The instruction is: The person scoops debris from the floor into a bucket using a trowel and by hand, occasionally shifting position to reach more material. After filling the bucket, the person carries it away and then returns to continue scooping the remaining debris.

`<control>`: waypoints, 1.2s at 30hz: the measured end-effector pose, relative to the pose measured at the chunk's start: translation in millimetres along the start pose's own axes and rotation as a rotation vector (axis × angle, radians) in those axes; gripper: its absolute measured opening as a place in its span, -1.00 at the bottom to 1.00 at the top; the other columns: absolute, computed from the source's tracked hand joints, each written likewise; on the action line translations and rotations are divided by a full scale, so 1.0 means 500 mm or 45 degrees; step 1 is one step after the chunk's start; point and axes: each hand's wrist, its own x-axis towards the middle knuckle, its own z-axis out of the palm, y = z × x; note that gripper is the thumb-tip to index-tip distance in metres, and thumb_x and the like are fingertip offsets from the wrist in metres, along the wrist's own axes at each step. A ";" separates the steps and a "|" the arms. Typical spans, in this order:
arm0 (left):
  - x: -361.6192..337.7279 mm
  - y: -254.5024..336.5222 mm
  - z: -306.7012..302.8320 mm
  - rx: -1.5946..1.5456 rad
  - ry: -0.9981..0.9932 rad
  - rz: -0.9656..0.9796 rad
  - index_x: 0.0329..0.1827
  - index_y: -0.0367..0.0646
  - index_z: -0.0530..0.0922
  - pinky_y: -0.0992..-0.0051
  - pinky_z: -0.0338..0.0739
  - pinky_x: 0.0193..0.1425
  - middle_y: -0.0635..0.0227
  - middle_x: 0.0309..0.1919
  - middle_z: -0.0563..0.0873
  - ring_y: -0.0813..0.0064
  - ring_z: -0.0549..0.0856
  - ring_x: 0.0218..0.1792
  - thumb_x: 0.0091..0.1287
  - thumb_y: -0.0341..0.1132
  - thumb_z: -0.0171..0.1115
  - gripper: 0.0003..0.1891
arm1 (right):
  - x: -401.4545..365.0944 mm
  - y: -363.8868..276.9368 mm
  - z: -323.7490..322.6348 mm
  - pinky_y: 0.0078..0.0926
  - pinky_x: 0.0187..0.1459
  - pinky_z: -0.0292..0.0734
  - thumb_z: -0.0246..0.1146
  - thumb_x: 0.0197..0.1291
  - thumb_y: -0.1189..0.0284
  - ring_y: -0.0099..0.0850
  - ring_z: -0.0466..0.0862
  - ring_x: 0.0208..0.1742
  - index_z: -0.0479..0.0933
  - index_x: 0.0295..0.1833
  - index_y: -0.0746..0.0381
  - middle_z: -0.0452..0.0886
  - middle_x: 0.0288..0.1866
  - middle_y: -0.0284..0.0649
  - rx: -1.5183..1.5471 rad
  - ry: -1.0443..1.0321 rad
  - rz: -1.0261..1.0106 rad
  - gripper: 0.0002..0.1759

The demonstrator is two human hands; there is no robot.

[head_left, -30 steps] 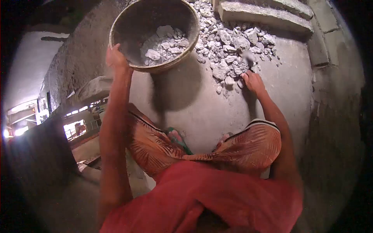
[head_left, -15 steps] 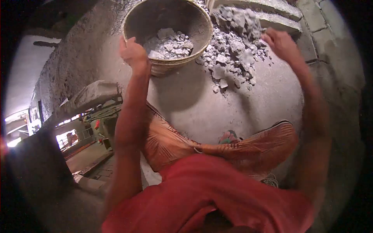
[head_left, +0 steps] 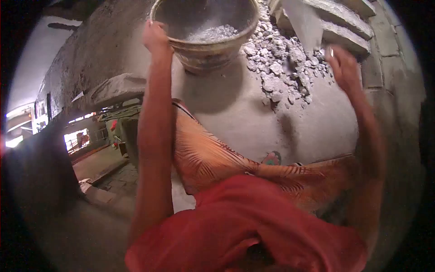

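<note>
Left hand (head_left: 157,38) clenches tub (head_left: 206,55), right hand (head_left: 344,68) tool (head_left: 304,22) (blurred).

Wearing a red shirt (head_left: 253,213), plain, soft-looking cloth, creased down the front, dark gap at the neck opening near the bottom edge. Short sleeves, forearms bare. No print or logo visible on the red. Below that, orange patterned bottoms (head_left: 204,149), loose cut, dark leaf or palm-frond print with fine radiating lines. Dark and white trim along the edge, clearest on the left leg. Right leg darker, print partly blurred. Green showing at one foot (head_left: 272,158), too small to tell the footwear type. Bare hands, ungloved.
</note>
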 end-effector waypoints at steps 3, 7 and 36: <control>0.101 0.002 0.007 0.521 -0.195 0.258 -0.23 -0.24 0.58 0.29 0.48 -0.27 0.30 -0.43 0.52 0.37 0.53 -0.35 0.21 -0.34 0.02 -0.79 | -0.154 0.011 0.130 -0.28 -0.37 0.44 0.24 0.20 0.32 -0.28 0.57 -0.48 0.56 -0.09 0.31 0.54 -0.54 0.00 0.107 -0.988 0.437 -0.72; 0.204 -0.011 0.082 0.320 -0.266 0.048 -0.38 -0.22 0.57 0.18 0.51 -0.28 0.25 -0.45 0.51 0.28 0.56 -0.34 0.25 -0.22 0.07 -0.76 | -0.254 -0.074 0.416 -0.11 -0.24 0.47 0.22 0.20 0.21 0.07 0.59 -0.33 0.47 -0.20 0.34 0.56 -0.42 0.12 0.687 -1.025 -0.262 -0.64; -0.198 0.012 0.018 1.641 -0.905 0.752 0.11 -0.14 0.58 0.30 0.43 0.19 0.09 0.04 0.65 0.17 0.62 0.08 0.26 0.13 0.22 -0.44 | -0.125 0.262 0.345 -0.06 -0.23 0.52 0.24 0.11 -0.01 -0.01 0.65 -0.25 0.58 -0.25 0.25 0.64 -0.34 0.05 -0.162 -1.241 -0.190 -0.52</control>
